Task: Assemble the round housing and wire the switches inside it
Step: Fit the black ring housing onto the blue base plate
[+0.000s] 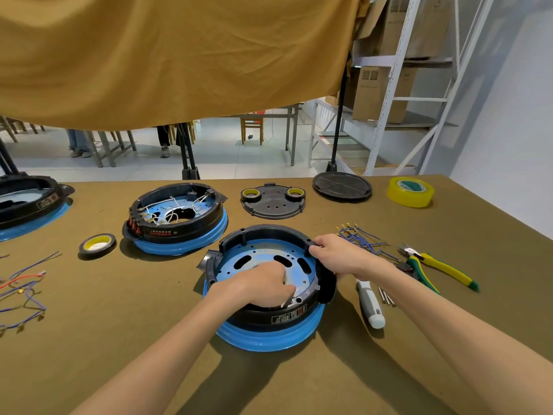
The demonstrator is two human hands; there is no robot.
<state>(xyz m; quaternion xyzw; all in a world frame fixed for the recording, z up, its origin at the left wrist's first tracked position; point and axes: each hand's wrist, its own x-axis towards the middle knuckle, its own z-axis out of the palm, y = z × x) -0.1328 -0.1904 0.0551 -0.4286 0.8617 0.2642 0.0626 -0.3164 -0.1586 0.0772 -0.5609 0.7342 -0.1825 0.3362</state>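
Observation:
A round black housing on a blue base sits in front of me, its blue inner plate bare of wires. My right hand grips the housing's right rim. My left hand reaches inside near the front wall, fingers curled over something I cannot make out. A bundle of blue wires with brass terminals lies just right of the housing.
A wired housing stands behind left, another at far left. Black covers, tape rolls, pliers, a white screwdriver, screws and loose wires lie about.

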